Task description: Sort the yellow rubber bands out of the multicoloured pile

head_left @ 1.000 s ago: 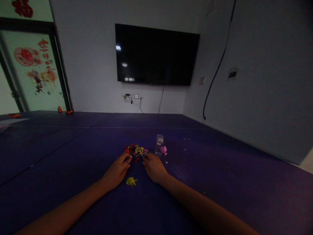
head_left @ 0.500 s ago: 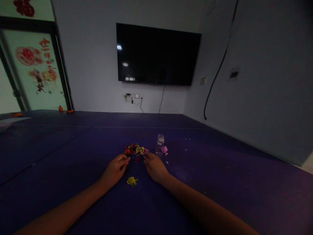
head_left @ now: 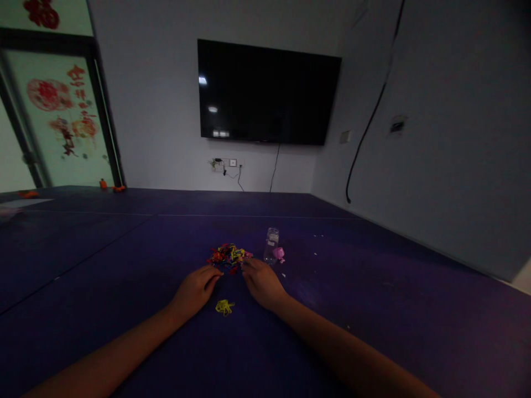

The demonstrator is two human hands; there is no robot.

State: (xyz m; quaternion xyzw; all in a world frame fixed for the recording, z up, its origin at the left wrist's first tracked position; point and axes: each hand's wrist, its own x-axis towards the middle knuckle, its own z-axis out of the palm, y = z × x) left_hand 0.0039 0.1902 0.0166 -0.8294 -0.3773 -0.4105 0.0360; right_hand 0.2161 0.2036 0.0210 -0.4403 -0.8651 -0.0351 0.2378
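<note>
A tangled pile of multicoloured rubber bands (head_left: 228,255) lies on the dark purple surface in front of me. At its near left edge is my left hand (head_left: 197,288), thumb and forefinger pinched together; whatever they hold is too small to make out. My right hand (head_left: 262,282) rests at the pile's right edge with its fingers curled down, and the fingertips are partly hidden. Between my forearms, nearer to me, sits a small separate clump of yellow rubber bands (head_left: 224,307). Just beyond my right hand stands a clear bottle (head_left: 271,246), with a crumpled-looking pink object (head_left: 279,254) beside it.
Small white scraps (head_left: 284,275) are scattered right of the bottle. A black television (head_left: 267,91) hangs on the far wall, and a dark cable (head_left: 367,130) runs down the right wall. Orange items (head_left: 118,188) lie near the door at the far left.
My left hand has shifted slightly toward me and away from the pile, its fingertips now lower. The left side of the pile shows more. My right hand has barely moved.
</note>
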